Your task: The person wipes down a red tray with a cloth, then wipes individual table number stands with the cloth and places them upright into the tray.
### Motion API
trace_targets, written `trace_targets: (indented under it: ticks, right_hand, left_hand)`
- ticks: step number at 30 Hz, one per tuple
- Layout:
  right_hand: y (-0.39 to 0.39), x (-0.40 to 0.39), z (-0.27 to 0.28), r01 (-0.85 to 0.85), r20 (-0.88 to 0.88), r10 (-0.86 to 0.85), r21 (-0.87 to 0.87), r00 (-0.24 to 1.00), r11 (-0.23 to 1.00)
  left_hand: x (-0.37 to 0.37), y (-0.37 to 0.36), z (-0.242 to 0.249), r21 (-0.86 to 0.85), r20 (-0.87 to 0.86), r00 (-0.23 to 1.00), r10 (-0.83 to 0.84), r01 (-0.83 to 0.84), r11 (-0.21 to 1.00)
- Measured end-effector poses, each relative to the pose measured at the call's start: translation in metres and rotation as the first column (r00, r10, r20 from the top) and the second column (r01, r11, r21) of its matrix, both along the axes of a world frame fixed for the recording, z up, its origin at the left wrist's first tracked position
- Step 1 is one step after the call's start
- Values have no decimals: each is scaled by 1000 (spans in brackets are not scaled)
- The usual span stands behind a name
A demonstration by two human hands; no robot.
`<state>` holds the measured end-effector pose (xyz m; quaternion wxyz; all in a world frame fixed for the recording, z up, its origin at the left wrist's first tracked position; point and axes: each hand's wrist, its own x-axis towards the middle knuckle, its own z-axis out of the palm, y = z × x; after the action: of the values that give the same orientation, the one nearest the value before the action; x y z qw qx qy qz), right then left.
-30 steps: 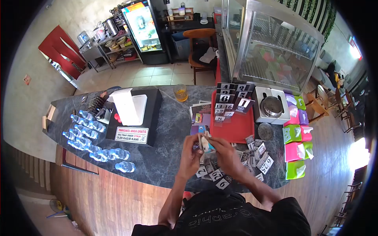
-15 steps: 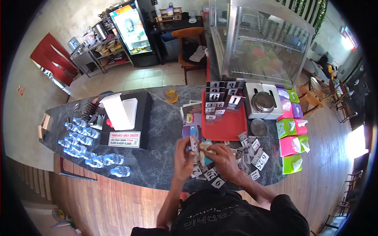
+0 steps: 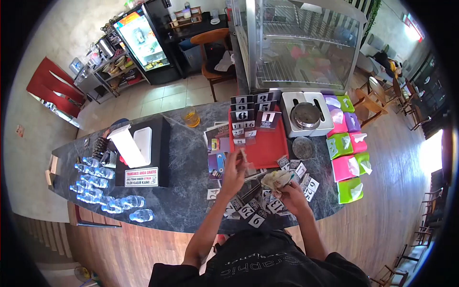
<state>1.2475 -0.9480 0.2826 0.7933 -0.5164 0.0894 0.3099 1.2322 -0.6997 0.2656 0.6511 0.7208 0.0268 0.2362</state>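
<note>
My left hand (image 3: 234, 173) is closed on a small table number stand (image 3: 249, 167), partly see-through, by the near left edge of the red tray (image 3: 270, 147). Its printed face is not readable from here. My right hand (image 3: 292, 196) grips a crumpled pale cloth (image 3: 277, 180) above loose number cards. Between and below the hands lie several of these black-and-white cards, among them a 29 card (image 3: 247, 211) and a 9 card (image 3: 256, 220). Upright on the tray's far part are several number stands, with a 1 stand (image 3: 268, 118) and a 6 stand (image 3: 242, 115) among them.
Right of the tray stand a white burner unit (image 3: 307, 125), a round ashtray-like dish (image 3: 302, 148) and colourful tissue packs (image 3: 347, 167). A glass of amber drink (image 3: 191, 117), a black register box (image 3: 160, 162) and several water bottles (image 3: 114, 203) are on the left. Behind is a glass display case (image 3: 301, 52).
My hands have moved apart. The left carries the number stand forward to the tray; the right has drawn the cloth away to the right. The whole view has shifted slightly.
</note>
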Motion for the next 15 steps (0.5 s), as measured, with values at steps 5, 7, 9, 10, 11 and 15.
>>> trace_targets:
  ticks: [5,7,9,10,11,15]
  right_hand:
    - [-9,4,4,30,-91,8,416,996,909]
    - [-12,7,13,78,-101,-47,324,994,943]
    - [-19,7,10,83,-92,-58,299,994,951]
    - [-23,6,9,84,-89,-62,271,994,959]
    - [-25,5,8,98,-95,-76,253,993,963]
    - [-37,2,2,120,-82,-103,248,991,961]
  left_hand:
    - [59,-22,-37,260,24,999,28,-33,965]
    - [78,-24,-35,375,41,998,49,-61,925]
    - [93,-24,-37,400,50,998,29,-47,915]
    - [99,-24,-38,423,52,998,16,-37,905]
    - [104,-22,-40,442,55,998,1,-25,897]
    - [112,-13,-38,509,18,999,37,-41,860]
